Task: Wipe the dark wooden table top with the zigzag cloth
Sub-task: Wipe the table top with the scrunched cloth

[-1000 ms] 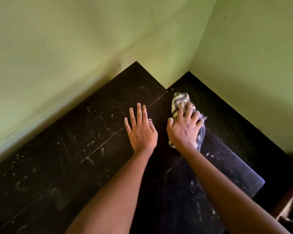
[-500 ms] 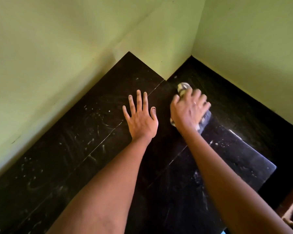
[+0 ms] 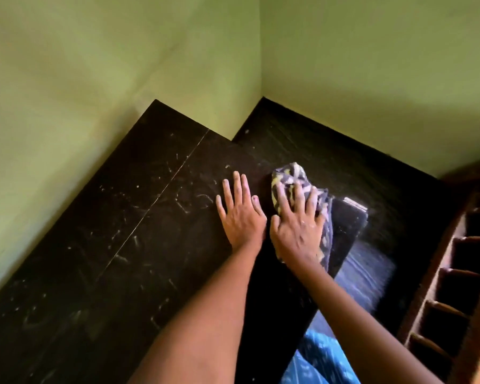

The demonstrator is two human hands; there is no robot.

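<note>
Crumpled zigzag cloth (image 3: 288, 178) under rt hand (image 3: 297, 231)

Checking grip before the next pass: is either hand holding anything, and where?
The right hand presses down on top of the bunched zigzag cloth, fingers spread over its middle. The left hand lies flat on the dark wooden table top, holding nothing.

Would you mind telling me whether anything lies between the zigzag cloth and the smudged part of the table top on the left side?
Only the left hand: it rests flat on the dark table top right beside the zigzag cloth under the right hand. Beyond it nothing visible stands on the marked surface.
</note>
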